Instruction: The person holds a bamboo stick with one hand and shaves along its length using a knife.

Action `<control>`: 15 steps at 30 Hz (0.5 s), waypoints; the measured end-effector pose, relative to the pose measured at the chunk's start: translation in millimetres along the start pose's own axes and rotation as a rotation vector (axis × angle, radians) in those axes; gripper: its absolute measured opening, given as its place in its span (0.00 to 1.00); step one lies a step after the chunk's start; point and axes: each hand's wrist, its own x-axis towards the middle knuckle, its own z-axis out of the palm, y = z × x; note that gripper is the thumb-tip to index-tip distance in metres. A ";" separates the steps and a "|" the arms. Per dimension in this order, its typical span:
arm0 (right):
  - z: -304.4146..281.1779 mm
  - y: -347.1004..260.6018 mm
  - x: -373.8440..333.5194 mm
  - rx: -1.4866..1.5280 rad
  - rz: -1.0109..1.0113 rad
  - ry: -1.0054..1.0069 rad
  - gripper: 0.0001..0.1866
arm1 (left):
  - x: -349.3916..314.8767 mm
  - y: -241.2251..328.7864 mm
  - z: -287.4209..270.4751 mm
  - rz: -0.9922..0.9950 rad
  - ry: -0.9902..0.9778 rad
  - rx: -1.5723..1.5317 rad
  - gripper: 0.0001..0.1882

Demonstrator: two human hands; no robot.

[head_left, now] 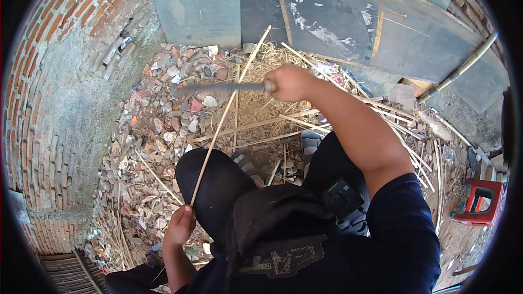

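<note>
Strip [226, 114]: slants up across my view, over the left knee [220, 171].
Left hand [180, 224]: pinches its lower end.
Right hand [290, 83]: grips the blurred knife [220, 87] by its handle; I cannot confirm blade contact.

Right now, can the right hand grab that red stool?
Probably not: the right hand is closed around a long knife out in front, while the red stool sits over by the right edge, with pale sticks lying between. It would likely need to free its grip and move over.
</note>
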 end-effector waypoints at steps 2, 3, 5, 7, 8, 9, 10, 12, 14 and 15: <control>1.3 -25.9 -7.7 -0.150 -0.105 0.017 0.15 | -0.5 -0.4 -1.7 0.026 0.009 0.007 0.26; 2.5 -33.1 -8.0 -0.299 -0.212 0.040 0.14 | -0.7 -4.5 -4.8 0.019 0.009 0.010 0.26; 5.9 0.2 3.8 -0.094 -0.113 0.060 0.15 | 4.1 -5.2 -1.4 0.058 0.002 0.033 0.25; 7.5 36.1 18.1 0.110 -0.031 0.082 0.16 | 3.9 -5.5 -0.7 0.118 0.016 0.096 0.25; 6.7 51.3 21.5 0.111 0.086 0.145 0.16 | 3.9 -5.5 0.2 0.119 0.021 0.094 0.25; 5.1 52.3 22.7 0.115 0.203 0.208 0.16 | 3.1 -5.7 -1.3 0.112 0.030 0.124 0.25; 5.7 52.5 23.8 0.117 0.200 0.210 0.16 | 3.1 -5.3 -2.6 0.107 0.035 0.154 0.26; 7.0 51.1 20.2 -0.007 0.145 0.184 0.14 | 0.9 -3.5 -4.4 0.066 0.025 0.109 0.26; 6.5 25.3 13.0 0.058 0.112 0.146 0.12 | -0.9 -5.1 -4.2 0.018 0.003 0.060 0.26; 3.4 9.7 6.8 0.118 0.077 0.113 0.11 | -0.4 -5.0 -4.0 0.010 -0.010 0.020 0.26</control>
